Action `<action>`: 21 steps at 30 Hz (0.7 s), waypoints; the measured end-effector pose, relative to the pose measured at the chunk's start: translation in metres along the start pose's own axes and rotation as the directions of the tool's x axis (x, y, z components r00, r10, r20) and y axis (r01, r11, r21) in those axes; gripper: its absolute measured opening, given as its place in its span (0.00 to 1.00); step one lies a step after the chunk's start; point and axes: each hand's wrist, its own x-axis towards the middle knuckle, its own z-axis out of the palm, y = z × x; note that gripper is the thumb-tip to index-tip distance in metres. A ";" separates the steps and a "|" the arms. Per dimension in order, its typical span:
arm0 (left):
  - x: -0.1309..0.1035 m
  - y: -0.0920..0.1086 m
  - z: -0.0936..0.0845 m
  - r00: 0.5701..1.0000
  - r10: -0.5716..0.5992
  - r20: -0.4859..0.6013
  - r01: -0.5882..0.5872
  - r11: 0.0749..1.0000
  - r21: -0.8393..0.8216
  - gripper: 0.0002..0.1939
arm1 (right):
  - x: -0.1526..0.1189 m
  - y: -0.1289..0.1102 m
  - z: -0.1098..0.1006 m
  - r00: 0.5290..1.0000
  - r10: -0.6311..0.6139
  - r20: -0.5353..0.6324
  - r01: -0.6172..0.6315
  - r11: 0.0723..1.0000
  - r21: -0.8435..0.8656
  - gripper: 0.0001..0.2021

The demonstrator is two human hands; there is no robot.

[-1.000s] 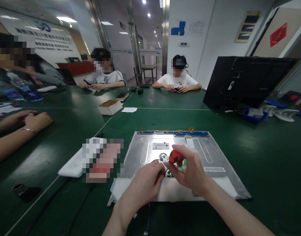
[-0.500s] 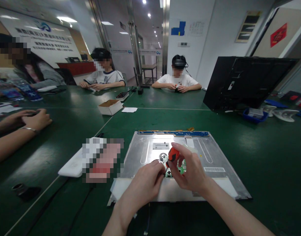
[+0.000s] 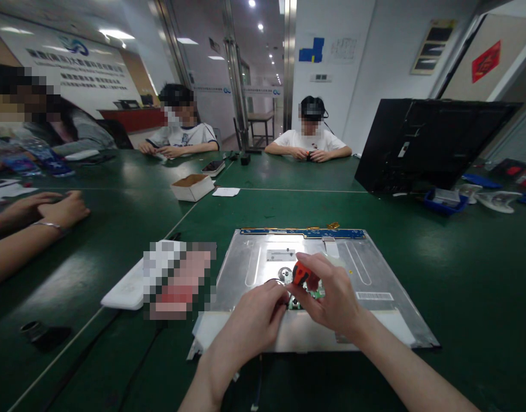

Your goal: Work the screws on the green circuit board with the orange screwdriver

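Observation:
A flat metal display panel (image 3: 232,269) lies on the green table in front of me, with a blue circuit strip (image 3: 303,233) along its far edge. Between the fingers of my right hand (image 3: 331,292) is a screwdriver (image 3: 301,273) with a stubby red and black handle, tilted down toward a small green circuit board (image 3: 295,303). My left hand (image 3: 258,315) is closed in a pinch beside the screwdriver's lower end. Whatever its fingertips hold is hidden. A thin cable (image 3: 257,383) hangs out below the panel's near edge.
Left of the panel lie a white slab-like device (image 3: 127,286) and a blurred-out pink item (image 3: 183,280). Another person's hands (image 3: 65,212) rest farther left. A cardboard box (image 3: 193,187) sits beyond. At the right stand a black monitor (image 3: 430,146) and a blue tray (image 3: 445,201).
My right hand and the screwdriver handle have shifted slightly, with the handle turned and tipped a little to the left. My left hand stays nearly in place.

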 end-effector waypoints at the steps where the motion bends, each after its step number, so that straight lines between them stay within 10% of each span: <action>1: 0.000 0.000 0.000 1.000 -0.002 0.000 0.002 1.000 -0.002 0.08 | 0.000 0.000 0.000 1.000 0.002 0.000 -0.002 1.000 0.000 0.24; 21: 0.000 0.003 -0.005 1.000 -0.011 0.019 0.011 1.000 -0.018 0.09 | -0.001 -0.005 0.005 0.999 0.014 -0.037 -0.011 0.997 0.082 0.23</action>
